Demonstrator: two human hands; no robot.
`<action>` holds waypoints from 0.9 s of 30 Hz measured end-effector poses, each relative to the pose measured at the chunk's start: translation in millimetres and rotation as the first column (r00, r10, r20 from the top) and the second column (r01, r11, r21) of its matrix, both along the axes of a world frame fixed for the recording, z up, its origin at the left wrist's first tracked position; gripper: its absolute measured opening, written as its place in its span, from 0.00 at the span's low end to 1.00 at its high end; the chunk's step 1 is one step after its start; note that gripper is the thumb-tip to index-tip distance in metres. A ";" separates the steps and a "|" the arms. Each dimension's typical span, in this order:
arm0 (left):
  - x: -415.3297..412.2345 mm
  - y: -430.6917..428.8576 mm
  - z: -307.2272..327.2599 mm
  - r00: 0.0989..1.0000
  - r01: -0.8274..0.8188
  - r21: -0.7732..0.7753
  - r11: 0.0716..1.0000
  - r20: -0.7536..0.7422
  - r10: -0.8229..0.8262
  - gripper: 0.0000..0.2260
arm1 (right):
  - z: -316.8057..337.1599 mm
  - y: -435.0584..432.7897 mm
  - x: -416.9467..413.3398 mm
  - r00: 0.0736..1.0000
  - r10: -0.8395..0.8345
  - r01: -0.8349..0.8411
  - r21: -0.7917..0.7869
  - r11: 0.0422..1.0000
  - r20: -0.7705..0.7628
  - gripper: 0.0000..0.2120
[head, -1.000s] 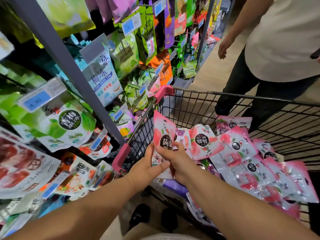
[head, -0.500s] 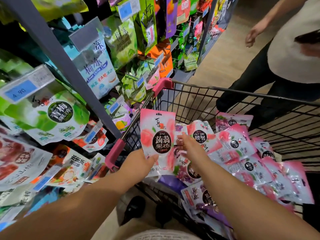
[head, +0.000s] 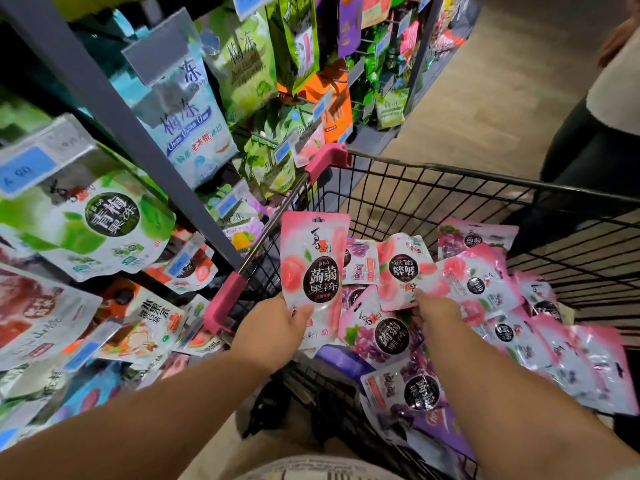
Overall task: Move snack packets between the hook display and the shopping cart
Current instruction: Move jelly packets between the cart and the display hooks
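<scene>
Snack packet (head: 313,265), pink: being pinched at its lower edge by left hand (head: 273,336), upright above shopping cart (head: 450,171) near corner, beside hook display (head: 86,90). Reaching with right hand (head: 438,311) onto heaped packets (head: 485,282); pinching or merely touching, cannot tell. Probably midway, judging by heap in cart. Showing 蒟蒻果冻, "jǔ ruò"; 梅冻 on hanging bag (head: 194,133).

Wire shopping cart (head: 450,187) on tan floor (head: 485,98), left side tight against the hook display (head: 114,109). Pink corner guards (head: 327,161) on the cart rim. Basket holds a loose, overlapping pile: pink peach packets (head: 478,282) mostly right and far, purple grape packets (head: 388,336) nearer, some upside down. Hooks carry green packets (head: 100,223), pale blue packets (head: 194,133), orange packets (head: 332,105) further along, with price tags (head: 27,168) in front.
</scene>
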State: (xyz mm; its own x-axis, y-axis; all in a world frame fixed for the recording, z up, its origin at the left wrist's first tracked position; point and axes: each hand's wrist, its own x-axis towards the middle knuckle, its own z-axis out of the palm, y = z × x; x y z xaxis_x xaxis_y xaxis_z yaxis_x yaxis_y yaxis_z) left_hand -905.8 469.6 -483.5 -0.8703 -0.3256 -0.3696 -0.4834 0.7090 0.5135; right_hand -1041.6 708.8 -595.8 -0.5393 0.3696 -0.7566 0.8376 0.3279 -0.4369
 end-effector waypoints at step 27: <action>-0.9 0.9 0.1 0.998 0.061 -0.077 0.995 0.016 -0.060 0.19 | 116.1 7.2 28.8 0.304 0.930 -0.782 0.504 0.366 -0.205 0.07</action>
